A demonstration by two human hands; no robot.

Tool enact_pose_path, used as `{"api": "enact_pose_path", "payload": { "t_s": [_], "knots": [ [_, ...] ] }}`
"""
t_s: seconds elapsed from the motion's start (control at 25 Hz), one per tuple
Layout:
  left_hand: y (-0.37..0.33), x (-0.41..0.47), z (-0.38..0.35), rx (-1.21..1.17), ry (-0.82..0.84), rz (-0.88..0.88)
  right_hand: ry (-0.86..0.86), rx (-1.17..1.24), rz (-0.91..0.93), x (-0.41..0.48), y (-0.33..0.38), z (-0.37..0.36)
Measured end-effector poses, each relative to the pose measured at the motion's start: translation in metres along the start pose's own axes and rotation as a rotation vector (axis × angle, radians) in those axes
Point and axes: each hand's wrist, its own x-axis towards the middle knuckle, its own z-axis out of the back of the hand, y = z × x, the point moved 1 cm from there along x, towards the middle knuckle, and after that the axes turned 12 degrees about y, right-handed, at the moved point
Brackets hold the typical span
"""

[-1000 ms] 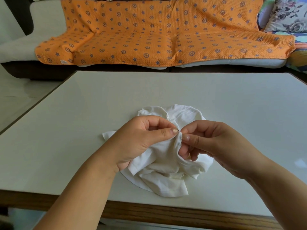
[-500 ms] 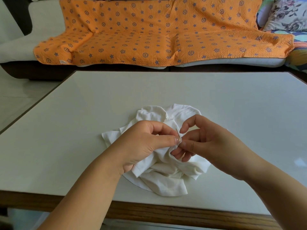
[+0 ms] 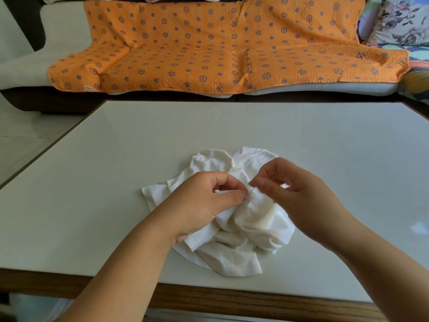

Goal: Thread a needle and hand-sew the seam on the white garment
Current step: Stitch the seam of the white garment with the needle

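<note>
One stitch looks to be coming through. A second ago we had both hands fingertip to fingertip on a raised fold of the garment (image 3: 243, 228). Now the right hand (image 3: 294, 194) has drawn back up and to the right, with the needle (image 3: 252, 190) pinched between thumb and forefinger and its lower end just off the fold. The left hand (image 3: 204, 205) keeps its thumb-and-forefinger pinch on that fold, so the hands sit slightly apart, each clamped on its own thing.

We judge that the needle has passed through the cloth and the thread wants pulling taut next. The thread is too fine for us to make out, so perhaps it trails behind. The garment lies bunched on the counter (image 3: 116, 182), near its front edge.

Counted: one garment, one needle, two hands, one counter. Beyond it are one sofa (image 3: 65, 31), one orange blanket (image 3: 209, 54) and one floral cushion (image 3: 399, 22).
</note>
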Motion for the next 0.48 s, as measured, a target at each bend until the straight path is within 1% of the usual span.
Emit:
{"api": "enact_pose_path", "payload": {
  "t_s": [0.04,0.08,0.2,0.24,0.36,0.48],
  "knots": [
    [0.001,0.001,0.001,0.015,-0.018,-0.003,-0.062,0.058,0.009,0.002,0.000,0.002],
    [0.001,0.002,0.002,0.029,-0.032,-0.006,-0.085,0.196,0.017,0.005,-0.001,0.004],
    [0.001,0.003,0.001,0.040,-0.050,-0.001,-0.019,0.755,0.012,0.009,0.003,0.010],
    [0.001,0.003,0.002,0.038,-0.047,0.004,0.003,0.887,-0.008,0.009,0.005,0.012],
    [0.000,0.001,0.003,0.038,-0.002,0.022,0.022,1.125,-0.079,0.010,0.008,0.016],
    [-0.001,0.001,0.005,0.030,-0.004,0.029,0.041,1.275,-0.102,0.010,0.009,0.022]
  ]
}}
